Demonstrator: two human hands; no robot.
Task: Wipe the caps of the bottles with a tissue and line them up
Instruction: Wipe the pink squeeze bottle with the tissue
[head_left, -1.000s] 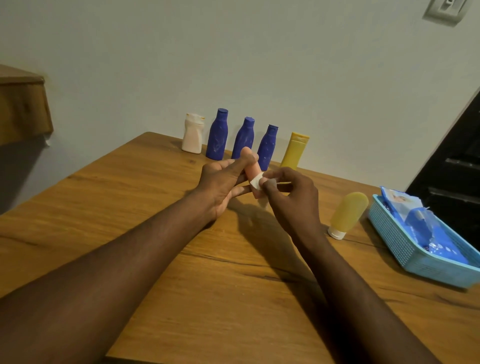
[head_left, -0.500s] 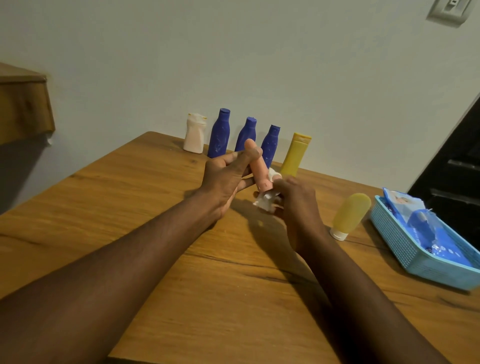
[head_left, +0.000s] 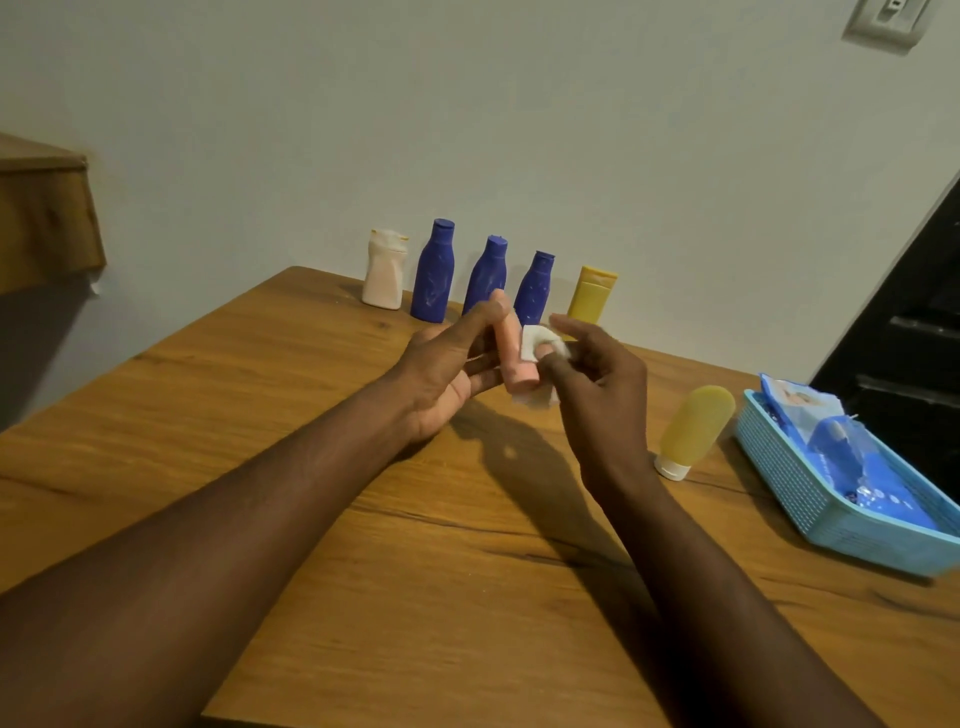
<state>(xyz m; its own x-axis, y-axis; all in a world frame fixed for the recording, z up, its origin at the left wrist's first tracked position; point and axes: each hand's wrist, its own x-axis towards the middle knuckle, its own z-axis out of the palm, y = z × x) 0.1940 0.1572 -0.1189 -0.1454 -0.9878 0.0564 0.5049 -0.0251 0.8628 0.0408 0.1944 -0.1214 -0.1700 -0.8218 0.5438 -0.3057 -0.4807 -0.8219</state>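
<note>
Basket (head_left: 810, 499) — packets (head_left: 872, 467) inside, left hand (head_left: 436, 374) gripping pink bottle (head_left: 511, 356), right hand (head_left: 597, 374) pinching tissue (head_left: 531, 344)

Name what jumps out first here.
Centre frame, the left hand holds a pink bottle while the right hand pinches a white tissue against it. Behind them a row of five bottles stands along the wall. At right, a yellow bottle rests cap-down beside a blue basket.

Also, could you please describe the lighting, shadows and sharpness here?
Head view: dim light, no glare; left hand on the pink tube and right hand with the tissue throw a soft shadow on the table. Head view: tissue slightly smeared; wide-angle bending leans the blue bottles.
</note>
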